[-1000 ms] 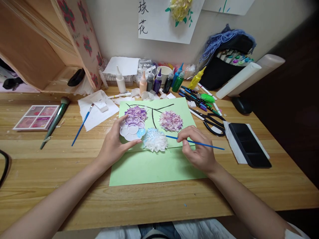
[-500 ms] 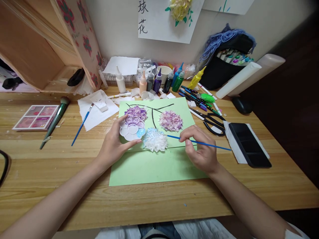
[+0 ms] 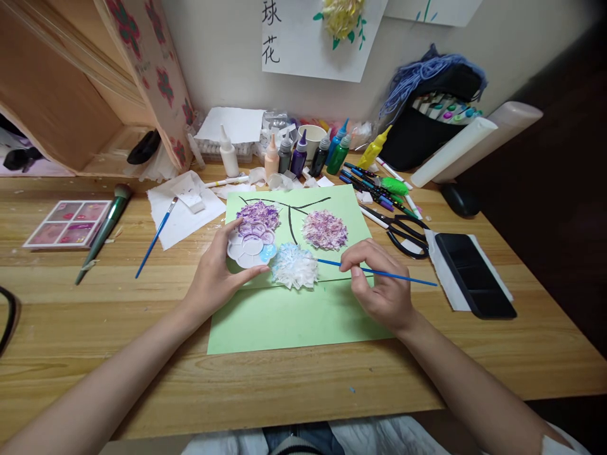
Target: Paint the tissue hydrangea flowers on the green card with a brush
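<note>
My left hand (image 3: 219, 259) grips a white flower-shaped paint palette (image 3: 244, 255) between thumb and fingers; purple and light blue paint lie in its wells. Pinched in my right hand (image 3: 379, 281) is a thin blue paintbrush (image 3: 403, 276), its tip at the right edge of a white paper flower (image 3: 296, 268) with light blue on its upper left. All this is over green paper (image 3: 294, 322). A purple paper flower (image 3: 260, 215) is partly covered by the palette, and a pinkish-purple flower (image 3: 325, 230) sits to the right. Black branch lines (image 3: 290, 221) run between them.
Paint bottles (image 3: 298, 155) line the back, with pens (image 3: 367, 183) beside them. Black-handled scissors (image 3: 408, 234) and a phone (image 3: 474, 275) lie at right. On the left are a second paintbrush (image 3: 156, 237) on tissue, a makeup brush (image 3: 104, 234) and an eyeshadow palette (image 3: 69, 224).
My right hand and the brush have shifted very slightly left. The palette in my left hand and the flowers stay in place.
</note>
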### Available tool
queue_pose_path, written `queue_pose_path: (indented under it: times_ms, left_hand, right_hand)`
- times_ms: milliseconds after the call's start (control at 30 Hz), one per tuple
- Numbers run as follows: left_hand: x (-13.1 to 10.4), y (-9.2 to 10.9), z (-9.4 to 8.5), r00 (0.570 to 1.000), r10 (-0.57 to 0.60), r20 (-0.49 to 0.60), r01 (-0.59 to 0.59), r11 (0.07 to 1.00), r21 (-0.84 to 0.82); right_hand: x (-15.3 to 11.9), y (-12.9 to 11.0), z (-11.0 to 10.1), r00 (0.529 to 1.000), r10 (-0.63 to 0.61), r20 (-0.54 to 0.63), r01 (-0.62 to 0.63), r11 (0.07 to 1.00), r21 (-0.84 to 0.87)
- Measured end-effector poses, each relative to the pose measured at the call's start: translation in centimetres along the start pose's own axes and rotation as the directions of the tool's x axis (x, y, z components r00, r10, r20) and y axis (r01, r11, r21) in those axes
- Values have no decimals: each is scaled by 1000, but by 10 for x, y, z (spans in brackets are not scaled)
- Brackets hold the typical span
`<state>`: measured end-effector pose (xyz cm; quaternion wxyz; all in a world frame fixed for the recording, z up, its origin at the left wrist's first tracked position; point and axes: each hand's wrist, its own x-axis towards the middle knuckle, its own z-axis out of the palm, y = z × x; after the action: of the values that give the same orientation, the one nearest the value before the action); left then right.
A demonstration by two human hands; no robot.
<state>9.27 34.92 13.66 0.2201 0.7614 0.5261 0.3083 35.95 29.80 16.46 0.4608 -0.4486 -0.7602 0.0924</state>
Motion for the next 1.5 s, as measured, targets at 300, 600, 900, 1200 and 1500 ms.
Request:
queue_pose_path:
  times_ms: [300,600,900,1200,1500]
  left_hand:
    - [0,1,0,1000,-3,8,3,1000,-15]
    - [0,0,0,1000,8,4,-8,1000,-7]
    - [0,0,0,1000,8,2,-8,1000,-4]
    - [1,1,0,1000,-4,4,4,1000,-24]
    - [0,1,0,1000,8,9,-8,1000,-22]
  right_hand:
    - [1,1,0,1000,15,1,-15,1000,-20]
    - [1,-1,3,1000,5,18,-5,1000,-5]
    - [0,0,0,1000,2,-13,-2,1000,-6]
    - [1,-1,4,1000,-9,9,10,1000,-15]
    - [-1,1,4,1000,-20,5,20,1000,-20]
